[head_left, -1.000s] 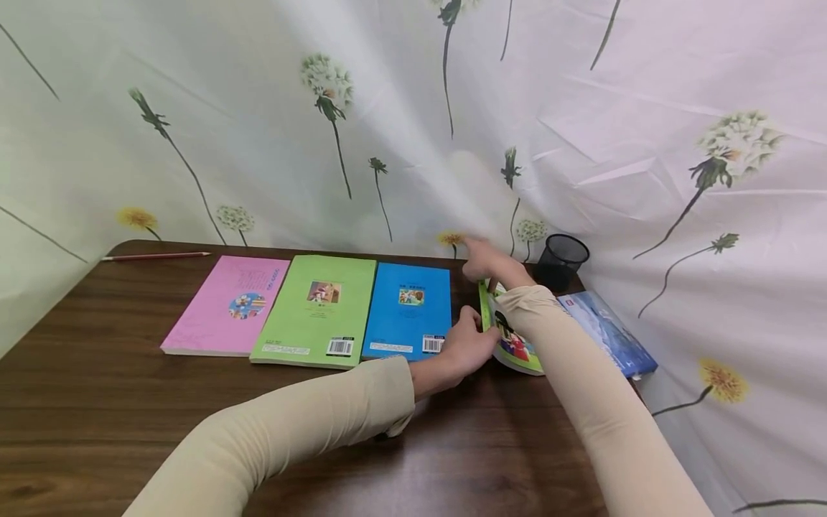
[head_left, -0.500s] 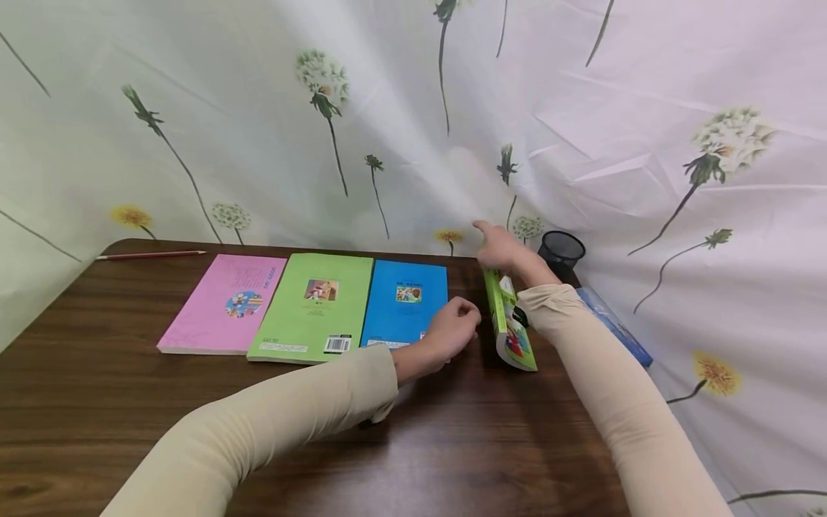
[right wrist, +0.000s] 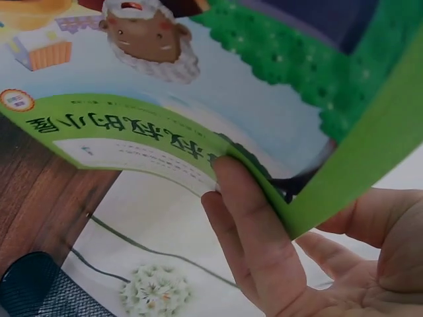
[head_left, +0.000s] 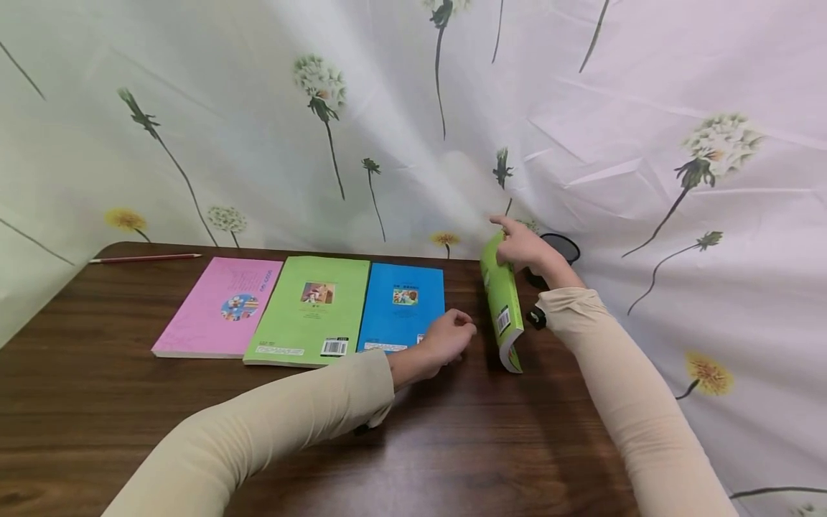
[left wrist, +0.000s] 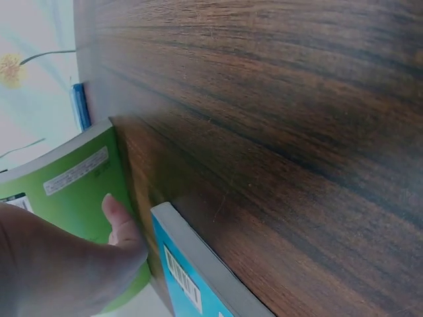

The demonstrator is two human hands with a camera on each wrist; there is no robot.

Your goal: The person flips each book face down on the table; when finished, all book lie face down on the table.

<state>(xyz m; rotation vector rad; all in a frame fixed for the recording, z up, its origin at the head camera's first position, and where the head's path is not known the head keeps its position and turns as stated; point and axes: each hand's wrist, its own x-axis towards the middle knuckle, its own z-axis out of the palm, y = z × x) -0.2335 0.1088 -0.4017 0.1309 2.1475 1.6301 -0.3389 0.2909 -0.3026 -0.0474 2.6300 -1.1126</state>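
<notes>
My right hand (head_left: 526, 248) grips a green picture book (head_left: 499, 287) by its top edge. The book stands on its long side, bowed and tilted, its barcode cover facing left. In the right wrist view its illustrated front cover (right wrist: 152, 135) shows, with fingers on that face and the thumb on the other side. My left hand (head_left: 446, 337) holds nothing. Its fingers are loosely curled over the lower right corner of a blue book (head_left: 403, 316), a short way left of the green one. The left wrist view has the thumb (left wrist: 117, 212) overlapping the green book's cover (left wrist: 82, 198).
A pink book (head_left: 222, 309) and a larger green book (head_left: 310, 309) lie flat, left of the blue one. A red pencil (head_left: 145, 258) lies along the back edge. A black mesh pen holder (head_left: 562, 248) stands behind my right hand. A dandelion-print curtain (head_left: 400, 129) hangs behind the table.
My right hand has raised the green book from lying front-up to standing on its side and turned its back cover leftward. My left hand has let go of it and drawn back left.
</notes>
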